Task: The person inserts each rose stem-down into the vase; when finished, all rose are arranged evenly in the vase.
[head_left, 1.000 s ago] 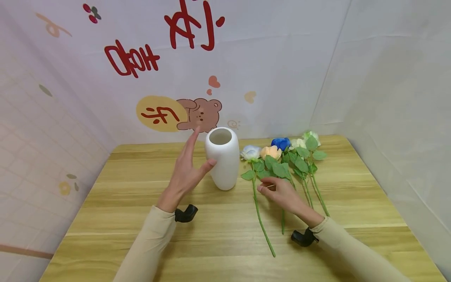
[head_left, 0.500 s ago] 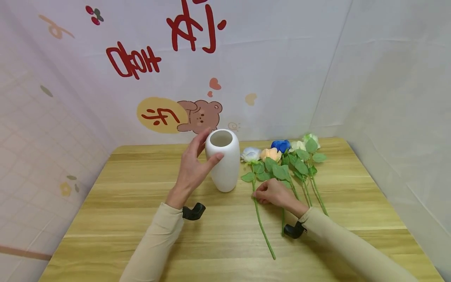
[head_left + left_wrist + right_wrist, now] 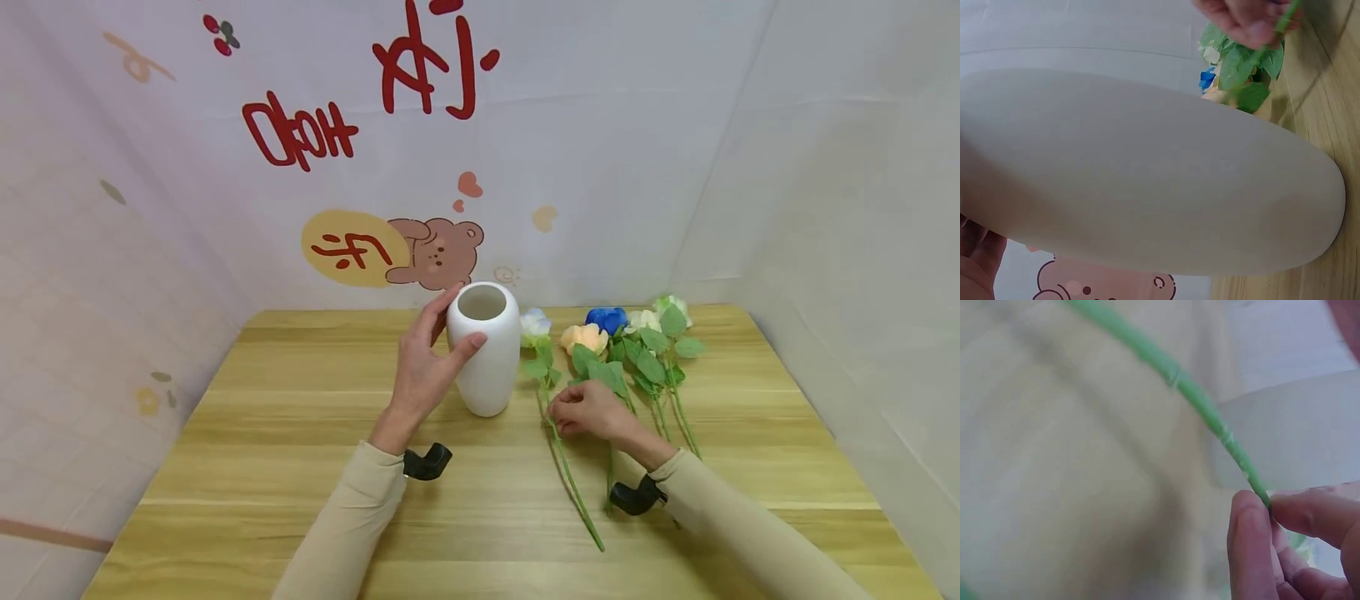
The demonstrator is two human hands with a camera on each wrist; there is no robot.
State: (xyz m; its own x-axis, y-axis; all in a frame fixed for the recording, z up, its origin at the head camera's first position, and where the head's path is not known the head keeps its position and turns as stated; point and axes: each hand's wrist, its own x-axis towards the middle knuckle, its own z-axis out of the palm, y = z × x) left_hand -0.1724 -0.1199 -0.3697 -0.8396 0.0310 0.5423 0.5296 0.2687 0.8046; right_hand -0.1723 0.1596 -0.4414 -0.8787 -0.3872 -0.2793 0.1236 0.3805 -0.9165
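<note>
A white vase (image 3: 491,371) stands upright near the back middle of the table, its round mouth showing. My left hand (image 3: 422,367) holds its upper left side, thumb across the front and fingers round the back. In the left wrist view the vase (image 3: 1147,169) fills most of the picture. To the right of it, my right hand (image 3: 592,412) pinches the green stem of a pale blue-white rose (image 3: 536,323). Thumb and fingertips meet on this stem (image 3: 1200,406) in the right wrist view. The stem appears slightly raised, with a shadow beside it.
Right of the pinched rose lie a peach rose (image 3: 585,338), a blue rose (image 3: 606,320), a cream rose (image 3: 643,322) and a greenish-white rose (image 3: 670,307), leaves overlapping. A printed cloth (image 3: 600,167) hangs behind the wooden table (image 3: 300,467).
My left hand has moved right and taken hold of the vase. My right hand has closed on the pale rose's stem, and that rose has shifted and turned a little.
</note>
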